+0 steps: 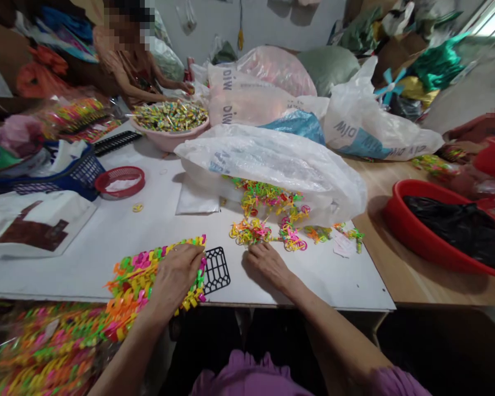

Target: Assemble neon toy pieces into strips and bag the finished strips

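Note:
My left hand (179, 272) rests closed over a black plastic grid rack (217, 269), its fingers bent down near the rack's filled end. Rows of bright plastic pieces (134, 278) in yellow, pink, orange and green cover most of the rack and overhang the table's front edge. The rack's right end shows bare grid. My right hand (270, 265) lies on the white table at the near edge of a pile of small coloured plastic toys (251, 231). Its fingers are apart and stretched toward the pile; their tips are partly hidden. More toys spill from a white woven sack (280, 154).
Left are a red basket (138, 184), a blue basket (80, 173) and a white package (72, 225). A pink basin (171, 142) of small wrapped pieces stands behind. A red tub (412, 242) holds a black bag at right. A co-worker (124, 71) sits at back left.

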`<action>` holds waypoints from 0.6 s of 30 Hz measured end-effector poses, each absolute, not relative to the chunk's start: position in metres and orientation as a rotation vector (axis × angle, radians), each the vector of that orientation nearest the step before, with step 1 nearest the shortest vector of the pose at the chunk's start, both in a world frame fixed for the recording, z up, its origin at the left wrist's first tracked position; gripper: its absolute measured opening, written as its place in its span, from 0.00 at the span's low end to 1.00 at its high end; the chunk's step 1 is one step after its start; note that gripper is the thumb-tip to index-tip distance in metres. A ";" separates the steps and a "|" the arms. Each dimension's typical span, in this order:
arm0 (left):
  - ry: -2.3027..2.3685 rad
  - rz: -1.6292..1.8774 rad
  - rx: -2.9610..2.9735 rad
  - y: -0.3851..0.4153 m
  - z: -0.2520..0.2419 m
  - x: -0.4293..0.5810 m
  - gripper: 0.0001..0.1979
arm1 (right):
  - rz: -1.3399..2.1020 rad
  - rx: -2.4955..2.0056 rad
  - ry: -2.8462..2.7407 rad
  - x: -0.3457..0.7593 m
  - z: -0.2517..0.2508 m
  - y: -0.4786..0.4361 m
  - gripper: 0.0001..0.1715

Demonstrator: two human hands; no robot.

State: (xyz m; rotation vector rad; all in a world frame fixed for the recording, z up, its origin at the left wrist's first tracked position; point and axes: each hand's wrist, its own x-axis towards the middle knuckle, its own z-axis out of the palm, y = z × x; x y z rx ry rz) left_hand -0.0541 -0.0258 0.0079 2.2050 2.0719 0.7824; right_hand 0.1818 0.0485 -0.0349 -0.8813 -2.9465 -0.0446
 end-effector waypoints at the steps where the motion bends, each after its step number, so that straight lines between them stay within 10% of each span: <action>1: 2.073 0.777 2.209 -0.026 0.008 -0.054 0.12 | -0.010 -0.962 -2.912 0.185 -0.035 0.047 0.09; 12: 2.145 0.732 2.203 -0.026 0.008 -0.063 0.12 | 0.266 -1.904 -2.590 0.166 -0.007 0.081 0.11; 18: 2.084 0.768 2.156 -0.029 0.007 -0.071 0.11 | 0.036 -1.516 -2.636 0.146 0.017 0.111 0.13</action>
